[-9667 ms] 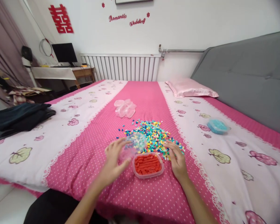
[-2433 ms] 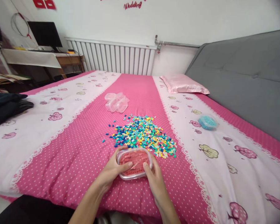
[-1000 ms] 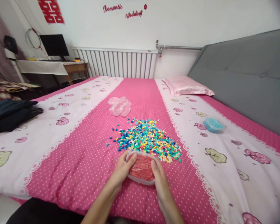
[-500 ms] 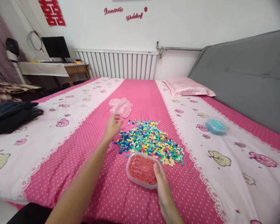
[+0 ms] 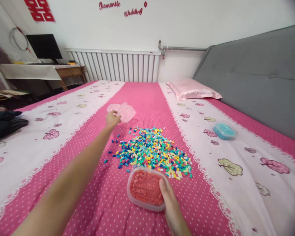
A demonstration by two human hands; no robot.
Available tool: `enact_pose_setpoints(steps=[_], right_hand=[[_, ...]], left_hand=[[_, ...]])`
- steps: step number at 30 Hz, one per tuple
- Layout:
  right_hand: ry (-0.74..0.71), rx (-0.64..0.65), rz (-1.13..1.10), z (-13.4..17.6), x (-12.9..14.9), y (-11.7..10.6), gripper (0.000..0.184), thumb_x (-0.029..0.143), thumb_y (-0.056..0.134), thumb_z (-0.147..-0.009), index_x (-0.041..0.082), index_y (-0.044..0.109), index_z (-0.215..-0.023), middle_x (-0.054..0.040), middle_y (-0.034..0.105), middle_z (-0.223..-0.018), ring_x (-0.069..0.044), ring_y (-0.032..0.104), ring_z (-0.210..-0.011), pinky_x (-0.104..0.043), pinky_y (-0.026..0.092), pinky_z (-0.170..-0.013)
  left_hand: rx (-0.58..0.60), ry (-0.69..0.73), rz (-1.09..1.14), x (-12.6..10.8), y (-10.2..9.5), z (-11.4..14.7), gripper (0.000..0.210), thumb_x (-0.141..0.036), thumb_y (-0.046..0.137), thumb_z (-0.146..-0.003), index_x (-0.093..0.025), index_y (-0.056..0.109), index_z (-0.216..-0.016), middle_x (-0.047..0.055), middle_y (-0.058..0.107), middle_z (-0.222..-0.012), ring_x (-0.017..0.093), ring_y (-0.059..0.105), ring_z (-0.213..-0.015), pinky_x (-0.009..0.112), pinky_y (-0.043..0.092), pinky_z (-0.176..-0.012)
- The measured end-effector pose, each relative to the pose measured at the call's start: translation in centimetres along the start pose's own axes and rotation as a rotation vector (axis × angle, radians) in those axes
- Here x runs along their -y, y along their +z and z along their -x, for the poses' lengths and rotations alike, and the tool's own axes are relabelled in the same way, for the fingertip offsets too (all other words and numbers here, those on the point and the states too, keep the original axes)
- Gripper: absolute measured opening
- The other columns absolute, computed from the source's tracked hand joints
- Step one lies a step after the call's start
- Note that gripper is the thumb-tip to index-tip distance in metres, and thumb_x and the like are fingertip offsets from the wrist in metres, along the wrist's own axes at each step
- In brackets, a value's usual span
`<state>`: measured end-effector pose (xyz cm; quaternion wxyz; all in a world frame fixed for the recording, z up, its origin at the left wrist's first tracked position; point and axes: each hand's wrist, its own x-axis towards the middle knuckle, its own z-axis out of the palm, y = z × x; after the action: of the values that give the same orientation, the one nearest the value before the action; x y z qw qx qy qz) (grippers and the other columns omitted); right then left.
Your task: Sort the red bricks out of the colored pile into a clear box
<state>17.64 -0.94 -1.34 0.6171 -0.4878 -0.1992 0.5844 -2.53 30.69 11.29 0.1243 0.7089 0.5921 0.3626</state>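
Note:
My right hand (image 5: 170, 200) grips the right side of a clear plastic container (image 5: 130, 195) packed with red bricks, with the thumb on top. The container is tilted toward me at the near edge of the pile. Farther off, my left hand (image 5: 113, 118) pinches the near edge of a clear plastic lid (image 5: 127, 113) among several transparent pieces. Between the two hands lies a spread heap of small multicoloured toy bricks (image 5: 152, 147) in blue, green, yellow, white and red. A few blue ones are scattered to its left.
On the bed's right side stands a clear container of light-blue bricks (image 5: 225, 131). A pink pillow (image 5: 193, 89) lies near the grey headboard (image 5: 255, 65). Dark folded clothing (image 5: 6, 124) is at the left edge. The pink bedspread (image 5: 142, 95) covers the bed.
My left hand has closed on the lid, which appears shifted and lifted slightly. More blue bricks lie scattered left of the heap. The right hand keeps the red container. The view has turned slightly right.

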Motion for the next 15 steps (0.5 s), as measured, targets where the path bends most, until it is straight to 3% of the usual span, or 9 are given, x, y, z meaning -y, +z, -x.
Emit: enact_pose_setpoints(steps=[4,7,9,12,15], right_hand=[[0.040,0.052,-0.019,-0.1,0.3,-0.4,0.061,0.065,0.074,-0.078,0.029,0.069,-0.126,-0.0052,0.069,-0.134,-0.028,0.056,-0.133,-0.045,0.046,-0.110],[0.068,0.040,-0.020,0.1,0.5,-0.3,0.062,0.069,0.074,-0.075,0.030,0.071,-0.123,-0.0045,0.066,-0.138,-0.029,0.054,-0.135,-0.045,0.045,-0.112],[0.069,0.049,-0.028,0.3,0.7,-0.2,0.063,0.069,0.074,-0.075,0.030,0.070,-0.125,-0.0047,0.066,-0.139,-0.029,0.055,-0.134,-0.045,0.044,-0.112],[0.073,0.071,-0.064,0.7,1.2,0.0,0.063,0.065,0.074,-0.078,0.030,0.067,-0.131,-0.0047,0.067,-0.137,-0.028,0.058,-0.131,-0.045,0.045,-0.112],[0.106,0.035,-0.130,1.1,1.8,0.2,0.069,0.064,0.078,-0.074,0.029,0.065,-0.132,-0.0047,0.070,-0.133,-0.028,0.059,-0.130,-0.045,0.046,-0.111]], left_hand=[[0.041,-0.184,0.133,-0.6,-5.5,3.3,0.048,-0.023,0.050,-0.092,0.002,0.054,-0.133,0.011,0.073,-0.090,0.015,0.068,-0.070,0.033,0.057,-0.074],[0.067,-0.250,0.184,-0.2,-10.0,9.7,0.052,-0.033,0.062,-0.086,-0.004,0.062,-0.130,0.010,0.075,-0.091,0.017,0.069,-0.068,0.033,0.059,-0.071],[0.107,-0.281,0.190,0.7,-11.8,15.2,0.053,-0.043,0.067,-0.082,-0.009,0.069,-0.122,0.008,0.075,-0.085,0.018,0.068,-0.065,0.032,0.058,-0.065],[0.129,-0.388,0.234,2.1,-12.0,22.6,0.056,-0.056,0.069,-0.079,-0.017,0.072,-0.119,0.007,0.077,-0.087,0.020,0.067,-0.066,0.030,0.054,-0.057],[0.115,-0.363,0.237,2.5,-10.3,26.5,0.051,-0.060,0.066,-0.078,-0.017,0.074,-0.104,0.010,0.076,-0.097,0.026,0.071,-0.081,0.032,0.055,-0.065]])
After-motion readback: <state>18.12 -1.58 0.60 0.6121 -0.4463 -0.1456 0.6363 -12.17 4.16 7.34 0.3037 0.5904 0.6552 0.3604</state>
